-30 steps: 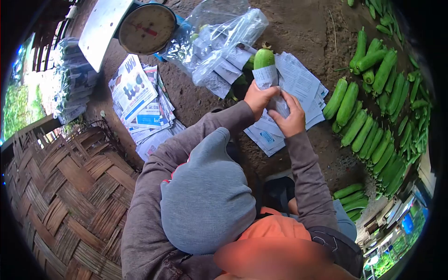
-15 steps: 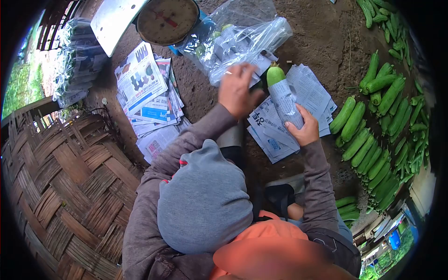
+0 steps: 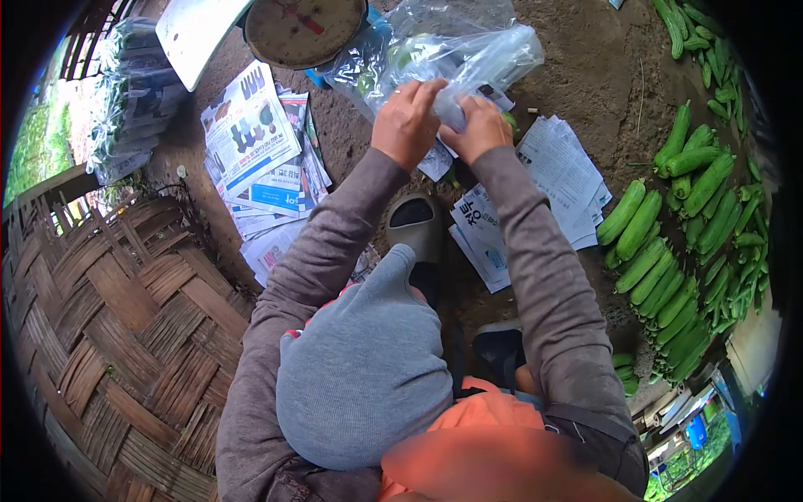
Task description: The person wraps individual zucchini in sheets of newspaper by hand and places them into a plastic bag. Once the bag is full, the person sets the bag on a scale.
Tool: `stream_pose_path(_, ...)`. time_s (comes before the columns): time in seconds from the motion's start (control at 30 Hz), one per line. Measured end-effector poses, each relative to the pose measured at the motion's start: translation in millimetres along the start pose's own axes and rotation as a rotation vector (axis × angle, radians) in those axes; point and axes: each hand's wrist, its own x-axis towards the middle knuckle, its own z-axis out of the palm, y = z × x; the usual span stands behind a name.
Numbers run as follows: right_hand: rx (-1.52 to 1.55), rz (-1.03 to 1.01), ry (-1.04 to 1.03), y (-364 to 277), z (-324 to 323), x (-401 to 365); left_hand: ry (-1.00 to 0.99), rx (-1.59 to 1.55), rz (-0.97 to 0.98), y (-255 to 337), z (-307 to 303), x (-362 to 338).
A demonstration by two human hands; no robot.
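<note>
My left hand (image 3: 407, 121) and my right hand (image 3: 483, 127) are close together at the near side of a clear plastic bag (image 3: 502, 54). The fingers of both are closed on bunched plastic. Pale green gourds in printed paper show dimly through the bag. A green gourd tip (image 3: 509, 122) peeks out just right of my right hand; its remainder is hidden by that hand and forearm. Printed paper (image 3: 435, 164) sticks out below the hands. Under my right forearm lie newspaper sheets (image 3: 485, 238), with another paper stack (image 3: 562, 171) beside them.
A newspaper pile (image 3: 255, 142) lies to the left. Behind the bag stands a round-topped scale (image 3: 305, 29). Rows of long green gourds (image 3: 657, 280) cover the right side. A filled plastic bundle (image 3: 138, 100) and woven bamboo panel (image 3: 125, 335) are at left. A sandal (image 3: 416, 226) rests below my hands.
My right hand has moved up and left to the bag, no longer visibly gripping the paper-wrapped gourd's lower end. My left hand has shifted up slightly and closed on the plastic.
</note>
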Motion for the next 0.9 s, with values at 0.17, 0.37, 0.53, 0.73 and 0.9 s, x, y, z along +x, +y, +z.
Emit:
stream_pose_path(0.17, 0.039, 0.156, -0.174, -10.9, 9.3, 21.6, -0.085, -0.004, -0.019, 9.6, -3.1, -7.8)
stream_pose_path(0.37, -0.23, 0.164, -0.265, -16.8, -2.2, 16.3, -0.106, 0.025, -0.002, 2.4, 0.1, -16.2)
stream_pose_path(0.53, -0.032, -0.207, 0.28, 56.9, -49.8, -3.9, 0.045, 0.109, 0.165, 22.0, -2.9, -39.0)
stream_pose_path(0.73, -0.357, 0.035, 0.675, 265.7, -194.0, -35.2, -0.581, 0.063, 0.423, 41.2, 28.1, -110.8)
stream_pose_path(0.9, -0.566, 0.81, 0.813, 402.4, -305.1, -68.3, -0.967, 0.165, 0.5, 36.9, 70.0, -142.0)
